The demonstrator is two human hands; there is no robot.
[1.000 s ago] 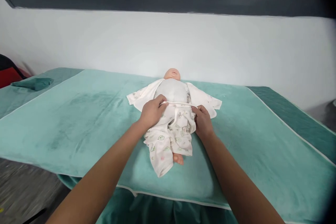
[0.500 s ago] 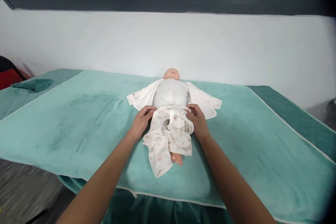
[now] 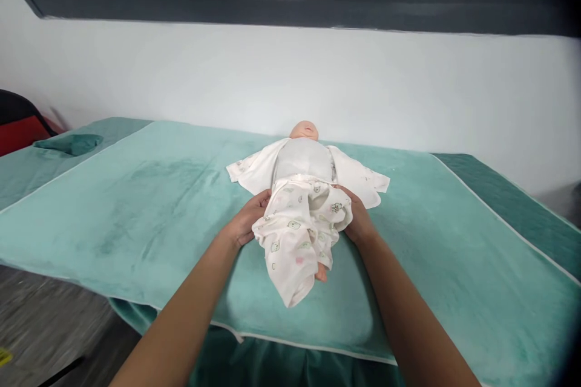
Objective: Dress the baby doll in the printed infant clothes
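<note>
A baby doll (image 3: 303,157) lies on its back, head toward the wall, with a pale grey torso. White printed baby pants (image 3: 290,242) cover its lower body up to the waist; one foot (image 3: 321,273) pokes out below, and the other is hidden in the cloth. My left hand (image 3: 249,217) is closed on the left side of the pants' waist. At the opposite side, my right hand (image 3: 358,216) grips the waist too, its fingertips partly hidden behind the fabric. Under the doll a white baby shirt (image 3: 358,174) is spread open, sleeves out to both sides.
A light green cover (image 3: 149,211) with white piping lies over the bed or table. Behind it rises a white wall (image 3: 290,78) below a dark window frame (image 3: 267,9). A darker green cloth piece (image 3: 75,144) and a red and black chair (image 3: 22,127) are at the left.
The pants' waist sits slightly higher on the doll, and the fabric is lifted and bunched. Less of the foot shows. Both hands remain at the waist sides; the view has shifted slightly.
</note>
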